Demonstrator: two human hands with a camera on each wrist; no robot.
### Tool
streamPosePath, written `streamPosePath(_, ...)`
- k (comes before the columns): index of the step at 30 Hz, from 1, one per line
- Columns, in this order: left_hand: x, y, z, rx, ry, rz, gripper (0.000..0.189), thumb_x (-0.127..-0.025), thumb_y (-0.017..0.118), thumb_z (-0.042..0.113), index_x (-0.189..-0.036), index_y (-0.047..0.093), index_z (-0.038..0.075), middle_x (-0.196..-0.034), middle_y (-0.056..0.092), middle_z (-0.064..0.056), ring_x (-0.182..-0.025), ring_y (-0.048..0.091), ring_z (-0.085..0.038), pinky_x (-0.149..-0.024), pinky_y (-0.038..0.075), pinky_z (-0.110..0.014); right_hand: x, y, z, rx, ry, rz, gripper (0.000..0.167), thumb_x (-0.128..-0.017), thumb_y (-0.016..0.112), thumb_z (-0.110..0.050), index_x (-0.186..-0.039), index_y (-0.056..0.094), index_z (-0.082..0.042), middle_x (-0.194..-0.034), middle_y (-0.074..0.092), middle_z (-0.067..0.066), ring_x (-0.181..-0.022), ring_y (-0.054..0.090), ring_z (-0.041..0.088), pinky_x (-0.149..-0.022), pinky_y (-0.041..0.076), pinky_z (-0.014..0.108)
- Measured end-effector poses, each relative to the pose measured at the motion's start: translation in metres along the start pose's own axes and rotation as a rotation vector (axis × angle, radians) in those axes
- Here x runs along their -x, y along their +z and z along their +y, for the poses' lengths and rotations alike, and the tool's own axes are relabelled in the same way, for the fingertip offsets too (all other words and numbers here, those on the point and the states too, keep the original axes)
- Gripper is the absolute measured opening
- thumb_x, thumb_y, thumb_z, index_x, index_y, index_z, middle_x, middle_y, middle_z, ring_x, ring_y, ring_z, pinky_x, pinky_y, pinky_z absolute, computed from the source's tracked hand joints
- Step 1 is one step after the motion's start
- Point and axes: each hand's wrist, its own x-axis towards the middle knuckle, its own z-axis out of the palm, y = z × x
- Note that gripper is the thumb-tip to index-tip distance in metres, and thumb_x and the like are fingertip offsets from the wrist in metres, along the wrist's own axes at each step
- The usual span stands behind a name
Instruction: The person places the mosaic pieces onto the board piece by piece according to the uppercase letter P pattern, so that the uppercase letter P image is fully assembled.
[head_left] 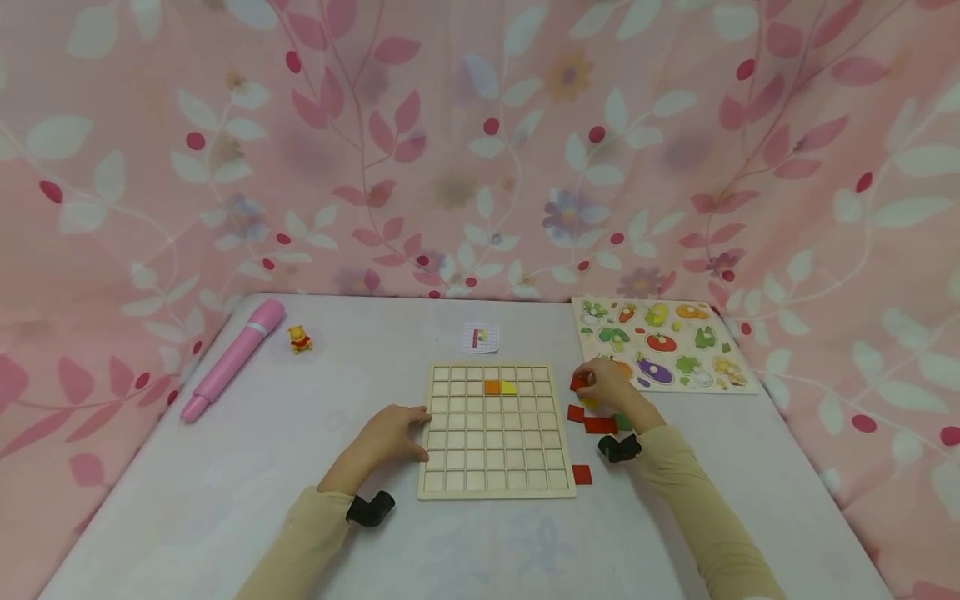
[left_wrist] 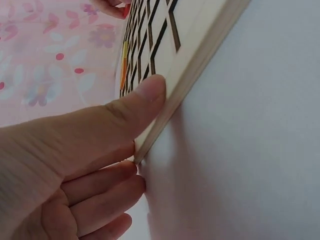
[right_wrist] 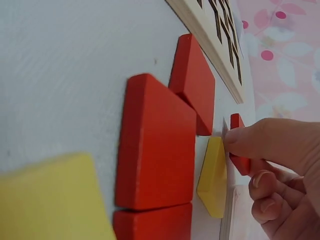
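A wooden grid board (head_left: 496, 492) lies flat on the table, with an orange tile (head_left: 492, 387) and a yellow tile (head_left: 509, 387) side by side in its upper cells. My left hand (head_left: 390, 435) rests against the board's left edge; in the left wrist view its thumb (left_wrist: 150, 92) touches the rim. Right of the board, my right hand (head_left: 609, 385) pinches a red tile (right_wrist: 240, 164) between thumb and fingers. Below that hand lie a yellow tile (right_wrist: 214, 175), a red square tile (head_left: 575, 413), a longer red patch of tiles (head_left: 600, 426) and a green piece (head_left: 623, 422).
Another red tile (head_left: 582, 475) lies by the board's lower right. A small printed card (head_left: 480, 337) sits behind the board. A vegetable puzzle board (head_left: 637, 337) occupies the back right. At the left are a pink pen-shaped object (head_left: 236, 358) and a small bear figure (head_left: 300, 340).
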Motion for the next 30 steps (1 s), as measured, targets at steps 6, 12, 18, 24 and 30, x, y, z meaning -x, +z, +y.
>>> streamPosePath(6, 0.001, 0.0, -0.004, 0.01, 0.017, 0.001, 0.065, -0.058, 0.082, 0.027, -0.114, 0.061, 0.003, -0.122, 0.053, -0.009, -0.112, 0.047, -0.03, -0.094, 0.036, -0.039, -0.003, -0.001, -0.002, 0.007, -0.05, 0.038, 0.026, -0.074, 0.07, -0.004, -0.098, 0.064, 0.003, -0.079, 0.051, 0.006, -0.066, 0.046, 0.019, -0.057, 0.042, 0.03)
streamPosePath(12, 0.002, 0.002, -0.008, 0.017, 0.05, 0.026, 0.064, -0.058, 0.083, 0.027, -0.113, 0.061, 0.004, -0.125, 0.051, -0.01, -0.113, 0.047, -0.029, -0.094, 0.036, -0.039, -0.006, 0.0, -0.007, -0.018, -0.146, 0.085, 0.026, -0.074, 0.071, -0.004, -0.098, 0.064, 0.001, -0.079, 0.053, 0.006, -0.067, 0.05, 0.018, -0.058, 0.046, 0.03)
streamPosePath(18, 0.003, 0.003, -0.009, -0.005, 0.08, 0.031, 0.066, -0.058, 0.081, 0.031, -0.115, 0.06, 0.004, -0.124, 0.052, -0.01, -0.111, 0.048, -0.029, -0.093, 0.037, -0.039, -0.011, 0.0, -0.018, -0.03, -0.268, 0.163, 0.026, -0.073, 0.072, -0.004, -0.096, 0.064, 0.003, -0.077, 0.054, 0.006, -0.063, 0.052, 0.017, -0.056, 0.047, 0.028)
streamPosePath(24, 0.001, 0.0, -0.002, -0.056, 0.066, 0.014, 0.065, -0.057, 0.082, 0.031, -0.112, 0.062, 0.004, -0.115, 0.058, -0.01, -0.104, 0.052, -0.03, -0.089, 0.04, -0.04, -0.017, -0.001, -0.035, -0.058, -0.3, 0.152, 0.027, -0.073, 0.071, -0.002, -0.098, 0.063, 0.007, -0.078, 0.054, 0.008, -0.061, 0.051, 0.016, -0.054, 0.046, 0.027)
streamPosePath(30, -0.003, -0.006, 0.001, -0.105, 0.034, 0.003, 0.062, -0.054, 0.083, 0.032, -0.108, 0.065, 0.006, -0.108, 0.062, -0.005, -0.101, 0.054, -0.028, -0.087, 0.041, -0.039, -0.028, 0.004, -0.052, -0.114, -0.254, 0.142, 0.026, -0.075, 0.07, -0.003, -0.099, 0.064, 0.005, -0.088, 0.059, 0.01, -0.062, 0.05, 0.014, -0.055, 0.046, 0.026)
